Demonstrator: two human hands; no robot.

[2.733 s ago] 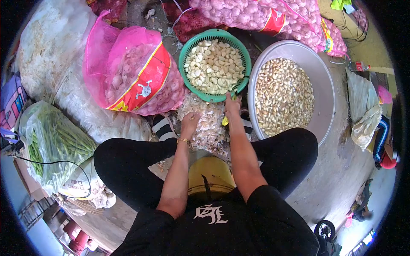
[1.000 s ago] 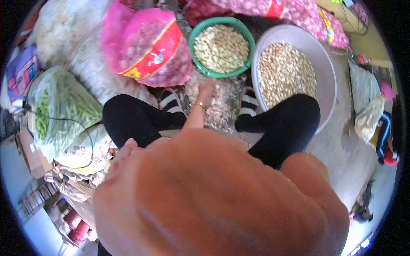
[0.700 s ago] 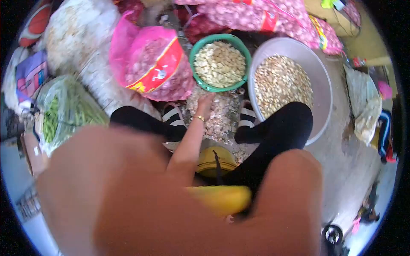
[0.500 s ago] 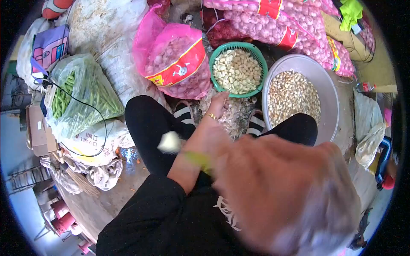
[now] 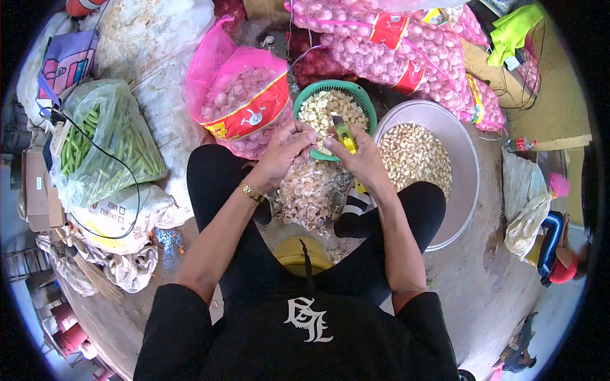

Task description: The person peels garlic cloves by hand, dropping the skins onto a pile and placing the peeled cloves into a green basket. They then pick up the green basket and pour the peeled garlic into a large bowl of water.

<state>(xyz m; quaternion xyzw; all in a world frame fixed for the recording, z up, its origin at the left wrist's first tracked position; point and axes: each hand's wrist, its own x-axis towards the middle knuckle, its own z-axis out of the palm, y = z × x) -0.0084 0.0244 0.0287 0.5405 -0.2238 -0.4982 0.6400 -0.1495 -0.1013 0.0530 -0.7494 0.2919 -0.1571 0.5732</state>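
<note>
In my right hand (image 5: 363, 160) is a yellow-green utility knife (image 5: 345, 136), its blade end pointing up and away over the green colander (image 5: 370, 113). Close by on the left, my left hand (image 5: 284, 152) is pinched, thumb against fingers; a small pale bit shows at the fingertips, too small to name. Pale peeled garlic cloves (image 5: 327, 108) fill much of the colander. Below both hands lies a heap of garlic skins (image 5: 311, 197) on the floor between my feet. Unpeeled garlic cloves (image 5: 413, 159) lie in the large lilac basin (image 5: 467, 190) on the right.
An open pink mesh sack of garlic bulbs (image 5: 244, 95) stands at left of the colander. More full garlic sacks (image 5: 406, 57) are stacked behind. A plastic bag of green pods (image 5: 114, 140) sits far left. Beneath me is a yellow seat (image 5: 298, 254).
My right hand, blurred close to the camera before, has gone down and forward to the colander with the knife. My left hand has moved left and is now pinched. The view has shifted.
</note>
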